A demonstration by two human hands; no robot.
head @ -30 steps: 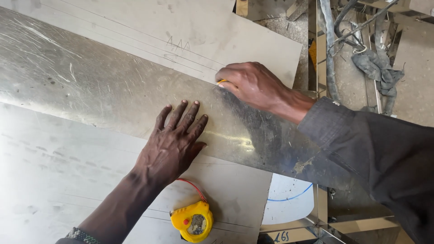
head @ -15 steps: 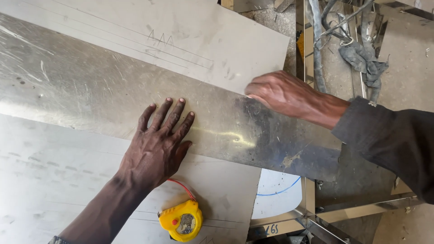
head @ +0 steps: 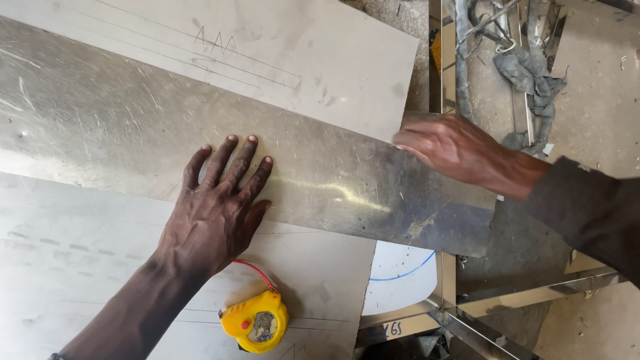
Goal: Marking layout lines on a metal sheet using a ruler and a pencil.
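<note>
My left hand (head: 217, 213) lies flat, fingers spread, pressing on a wide scratched metal strip (head: 100, 127). The strip runs slantwise across a pale flat sheet (head: 300, 60) marked with thin drawn lines. My right hand (head: 453, 147) is blurred, with its fingers bunched at the strip's upper edge, just past the sheet's right edge. Whether it grips anything is hidden. A yellow tape measure (head: 257, 323) with a red strap rests on the sheet, just below my left wrist.
A white panel with a blue curved line (head: 400, 277) shows under the sheet's right edge. Shiny metal frame bars (head: 467, 320) cross at the lower right. Grey rags and cables (head: 527, 67) hang at the upper right over a dusty floor.
My right hand has slid rightward along the strip's upper edge, from mid-sheet to past the sheet's right edge. My left hand has stayed pressed on the strip.
</note>
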